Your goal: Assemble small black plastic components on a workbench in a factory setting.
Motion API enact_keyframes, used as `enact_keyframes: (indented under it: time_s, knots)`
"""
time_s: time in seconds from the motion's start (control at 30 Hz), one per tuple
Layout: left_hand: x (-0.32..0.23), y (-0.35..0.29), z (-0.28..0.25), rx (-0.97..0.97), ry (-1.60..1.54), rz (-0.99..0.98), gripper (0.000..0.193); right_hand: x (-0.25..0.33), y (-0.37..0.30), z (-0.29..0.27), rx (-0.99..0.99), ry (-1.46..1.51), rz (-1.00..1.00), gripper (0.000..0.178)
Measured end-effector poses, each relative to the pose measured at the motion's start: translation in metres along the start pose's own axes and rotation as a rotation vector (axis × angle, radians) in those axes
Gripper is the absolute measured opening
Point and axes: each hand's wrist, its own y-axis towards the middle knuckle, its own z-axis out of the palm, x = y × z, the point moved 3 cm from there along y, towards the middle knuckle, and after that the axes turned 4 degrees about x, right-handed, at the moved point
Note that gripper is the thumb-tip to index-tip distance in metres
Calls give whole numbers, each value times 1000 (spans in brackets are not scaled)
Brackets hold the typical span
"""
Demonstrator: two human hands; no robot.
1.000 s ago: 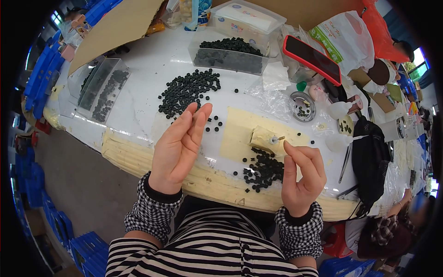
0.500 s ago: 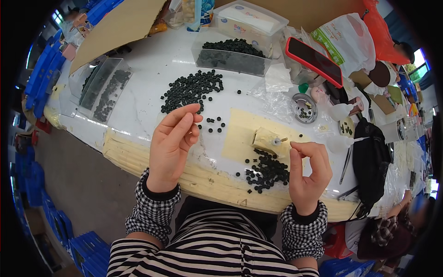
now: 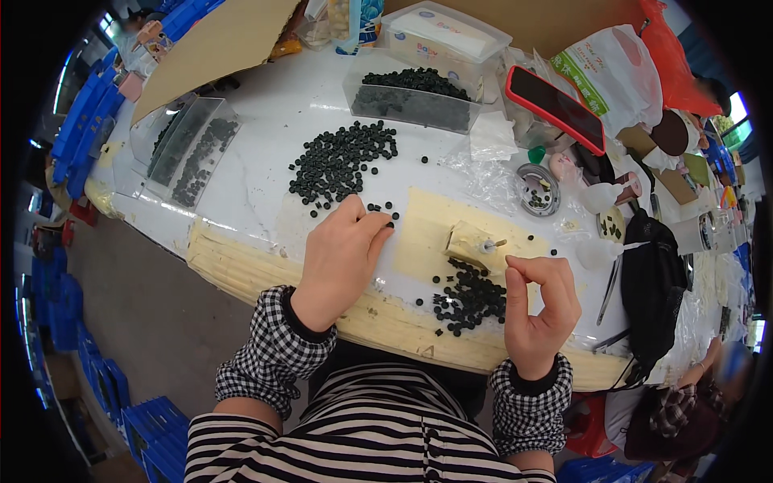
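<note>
Two black bead piles (image 3: 345, 157) lie on one white table (image 3: 266, 121), blue crates (image 3: 79, 133) past its left edge. Left hand (image 3: 338, 259) pinches one bead (image 3: 390, 225); right hand's (image 3: 541, 312) fingertips (image 3: 515, 264) are slightly apart.

You are seeing a phone in a red case (image 3: 555, 110) lying tilted near the table's (image 3: 270, 105) far right corner. Behind it, a white and green bag (image 3: 616, 80) is sitting beside a shiny red bag (image 3: 680, 68). A black pouch (image 3: 651, 294) is lying by the near right corner. Brown cardboard (image 3: 217, 48) is covering part of the far left corner. Blue crates (image 3: 161, 435) are standing past the left edge.
</note>
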Motion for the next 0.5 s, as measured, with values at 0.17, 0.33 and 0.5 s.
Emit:
enact_keyframes:
  time_s: [0.17, 0.33, 0.5]
  knots:
    - [-2, 4, -7, 73, -411, 7, 16, 3, -1, 0, 1, 30, -30, 14]
    - [-18, -7, 3, 157, -990, -79, 20, 19, -4, 8, 63, 112, -115, 24]
    - [-36, -13, 13, 135, -1220, -80, 22, 23, -9, 15, 75, 201, -128, 34]
